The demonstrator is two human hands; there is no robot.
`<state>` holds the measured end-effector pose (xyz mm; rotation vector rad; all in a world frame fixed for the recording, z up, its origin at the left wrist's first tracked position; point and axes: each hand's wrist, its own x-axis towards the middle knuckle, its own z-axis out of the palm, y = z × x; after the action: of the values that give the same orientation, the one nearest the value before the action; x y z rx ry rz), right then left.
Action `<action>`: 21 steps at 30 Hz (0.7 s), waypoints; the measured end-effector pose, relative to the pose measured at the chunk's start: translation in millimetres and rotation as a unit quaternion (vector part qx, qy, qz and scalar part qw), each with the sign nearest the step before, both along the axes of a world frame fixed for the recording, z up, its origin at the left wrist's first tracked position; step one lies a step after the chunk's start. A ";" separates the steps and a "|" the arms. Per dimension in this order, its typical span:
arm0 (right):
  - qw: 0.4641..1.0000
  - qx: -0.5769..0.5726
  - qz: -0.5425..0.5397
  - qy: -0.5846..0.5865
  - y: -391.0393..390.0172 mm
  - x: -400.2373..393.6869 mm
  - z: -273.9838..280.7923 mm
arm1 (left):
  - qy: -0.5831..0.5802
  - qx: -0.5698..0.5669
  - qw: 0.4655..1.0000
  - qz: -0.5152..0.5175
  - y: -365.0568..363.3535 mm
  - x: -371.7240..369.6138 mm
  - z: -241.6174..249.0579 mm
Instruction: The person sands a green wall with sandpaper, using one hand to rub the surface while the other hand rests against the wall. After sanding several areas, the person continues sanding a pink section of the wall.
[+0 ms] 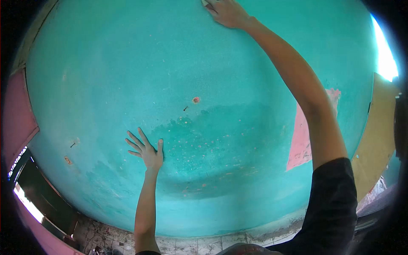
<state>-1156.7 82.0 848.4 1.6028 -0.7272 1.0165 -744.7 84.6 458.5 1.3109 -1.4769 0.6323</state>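
Note:
A turquoise painted wall (127, 76) fills most of the head view. My left hand (148, 151) lies flat against it, fingers spread, holding nothing. High up at the top edge, my right hand (227, 12) is closed on a small pale pad (205, 2) pressed to the wall. Only a bit of that pad shows, so its exact kind cannot be made out. Between the hands, the paint has a darker patch (204, 140) with several pale chips, and above it a round pinkish hole (196, 100) beside a small nail (185, 109).
A pink patch (299, 144) is on the wall behind my right arm. At the left is a pink panel (19, 114) above a dark opening. A tan board (378, 127) stands at the right. Dirty floor tiles (208, 245) run along the wall's foot.

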 end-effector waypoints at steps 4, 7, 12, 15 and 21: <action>0.996 0.001 -0.028 -0.079 10.3 9.3 12.0 | 0.009 -0.016 1.000 -0.006 -3.7 -0.7 1.1; 0.993 -0.025 -0.026 -0.115 0.2 21.1 15.1 | 0.003 -0.022 1.000 -0.002 -5.6 1.2 -3.0; 0.985 -0.060 -0.058 -0.153 -7.6 36.6 24.4 | 0.002 -0.022 1.000 -0.005 -5.5 2.5 -3.4; 0.983 -0.057 -0.047 -0.168 -6.2 40.6 27.2 | 0.000 -0.030 1.000 -0.007 -6.0 2.4 -3.7; 0.994 -0.054 0.014 -0.097 4.2 29.1 -1.5 | -0.002 -0.035 0.999 -0.011 -8.0 4.2 -4.8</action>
<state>-1127.6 86.2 846.8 1.4367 -0.7688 1.2242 -740.6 76.6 453.7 1.2387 -1.4573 0.6665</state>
